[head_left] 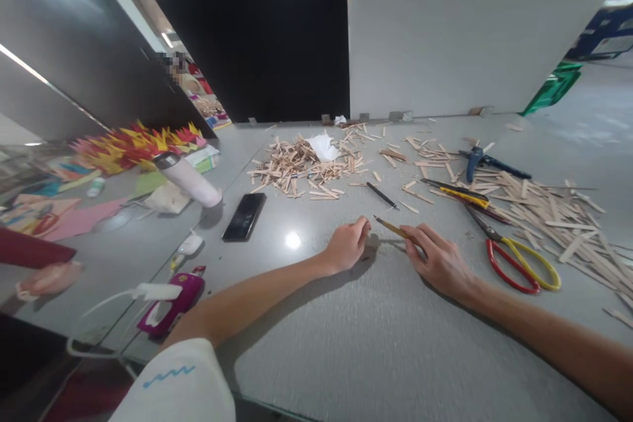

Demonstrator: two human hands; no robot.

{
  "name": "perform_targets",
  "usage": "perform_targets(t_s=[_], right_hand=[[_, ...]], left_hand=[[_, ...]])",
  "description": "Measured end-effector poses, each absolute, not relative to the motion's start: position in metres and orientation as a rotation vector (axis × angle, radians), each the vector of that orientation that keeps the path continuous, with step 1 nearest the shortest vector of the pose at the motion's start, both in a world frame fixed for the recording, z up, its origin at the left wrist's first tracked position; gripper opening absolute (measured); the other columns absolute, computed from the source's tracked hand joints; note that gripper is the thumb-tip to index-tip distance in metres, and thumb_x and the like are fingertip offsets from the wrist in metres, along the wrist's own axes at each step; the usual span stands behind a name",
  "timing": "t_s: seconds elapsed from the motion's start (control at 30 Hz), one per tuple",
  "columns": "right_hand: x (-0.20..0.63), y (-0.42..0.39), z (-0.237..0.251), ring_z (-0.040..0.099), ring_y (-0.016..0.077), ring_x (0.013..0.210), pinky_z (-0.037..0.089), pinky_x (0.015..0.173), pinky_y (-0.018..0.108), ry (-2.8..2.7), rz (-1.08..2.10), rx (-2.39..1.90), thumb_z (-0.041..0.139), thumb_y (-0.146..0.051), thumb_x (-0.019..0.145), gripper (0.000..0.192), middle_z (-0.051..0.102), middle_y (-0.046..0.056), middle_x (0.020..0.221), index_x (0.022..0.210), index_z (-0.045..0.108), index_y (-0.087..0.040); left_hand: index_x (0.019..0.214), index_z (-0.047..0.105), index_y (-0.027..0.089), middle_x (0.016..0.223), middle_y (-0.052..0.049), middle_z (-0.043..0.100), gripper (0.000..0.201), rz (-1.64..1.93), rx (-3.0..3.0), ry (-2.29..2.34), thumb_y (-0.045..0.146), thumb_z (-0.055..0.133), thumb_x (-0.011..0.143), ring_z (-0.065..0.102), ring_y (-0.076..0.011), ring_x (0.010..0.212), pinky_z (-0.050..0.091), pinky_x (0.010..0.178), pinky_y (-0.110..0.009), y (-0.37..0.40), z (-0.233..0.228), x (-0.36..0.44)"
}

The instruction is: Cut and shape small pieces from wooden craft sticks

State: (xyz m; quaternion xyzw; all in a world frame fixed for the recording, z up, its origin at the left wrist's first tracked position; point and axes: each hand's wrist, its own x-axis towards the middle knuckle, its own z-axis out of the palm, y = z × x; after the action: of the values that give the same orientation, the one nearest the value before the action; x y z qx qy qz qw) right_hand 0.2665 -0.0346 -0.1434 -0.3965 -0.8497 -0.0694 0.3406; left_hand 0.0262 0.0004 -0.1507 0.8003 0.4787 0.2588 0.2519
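The right hand (442, 264) lies low on the grey table (376, 343), fingers spread loosely forward, with a thin yellowish stick-like tool (394, 229) pinned under its thumb and forefinger; the tool's tip points toward the left hand. The left hand (349, 245) is curled into a loose fist, knuckles on the table, just beside that tip. Whether it pinches something small inside the curl I cannot tell, since the fingers hide it.

Beyond the hands lies one dark pen (382, 195), alone on bare table. To the right sit one pair of scissors with a red and a yellow handle (519, 262), one pair of blue-handled pliers (482, 161), and a yellow-and-black tool (457, 193) resting against a broad scatter of wooden sticks (554, 217). A second heap of shorter wood offcuts (297, 168) lies farther back, with one crumpled white paper (324, 146) on it.

To the left are one black phone (244, 216), face up, one white bottle (188, 179) tilted over, and one magenta glue gun (173, 300) near the table's edge.
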Motion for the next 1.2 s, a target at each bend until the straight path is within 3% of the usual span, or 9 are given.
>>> perform_targets(t_s=[0.37,0.63,0.97,1.2], right_hand=[[0.264,-0.037,-0.146,0.076,0.0196,0.067,0.06,0.054,0.027,-2.227,-0.157,-0.977,0.043,-0.017,0.111,0.027,0.076,0.012,0.095,0.127,0.064,-0.012],[0.27,-0.038,-0.148,0.073,0.0164,0.066,0.06,0.059,0.025,-2.23,0.0,-1.05,0.044,-0.023,0.113,0.032,0.077,0.009,0.092,0.132,0.068,-0.015],[0.266,-0.038,-0.143,0.07,0.0129,0.06,0.055,0.054,0.021,-2.167,-0.089,-0.973,0.05,-0.02,0.113,0.027,0.078,0.007,0.083,0.121,0.075,-0.012],[0.268,-0.04,-0.145,0.071,0.0132,0.058,0.059,0.059,0.023,-2.168,-0.029,-0.958,0.051,-0.021,0.113,0.027,0.083,0.006,0.085,0.119,0.076,-0.015]], left_hand=[[0.095,0.053,0.024,0.075,0.0,0.064,0.024,0.721,2.209,1.292,0.026,0.037,0.113,0.064,-0.0188,0.064,0.047,0.067,-0.027,-0.003,-0.15,0.024],[0.092,0.054,0.023,0.072,0.003,0.06,0.021,0.69,2.172,1.29,0.017,0.041,0.107,0.058,-0.0153,0.061,0.046,0.067,-0.025,-0.004,-0.152,0.017],[0.103,0.06,0.022,0.063,0.006,0.051,0.032,0.737,2.188,1.253,0.033,0.032,0.114,0.05,-0.0143,0.052,0.042,0.061,-0.025,-0.003,-0.152,0.017],[0.094,0.055,0.022,0.06,0.007,0.046,0.029,0.743,2.188,1.221,0.027,0.031,0.111,0.043,-0.0121,0.049,0.036,0.056,-0.023,-0.003,-0.151,0.016]])
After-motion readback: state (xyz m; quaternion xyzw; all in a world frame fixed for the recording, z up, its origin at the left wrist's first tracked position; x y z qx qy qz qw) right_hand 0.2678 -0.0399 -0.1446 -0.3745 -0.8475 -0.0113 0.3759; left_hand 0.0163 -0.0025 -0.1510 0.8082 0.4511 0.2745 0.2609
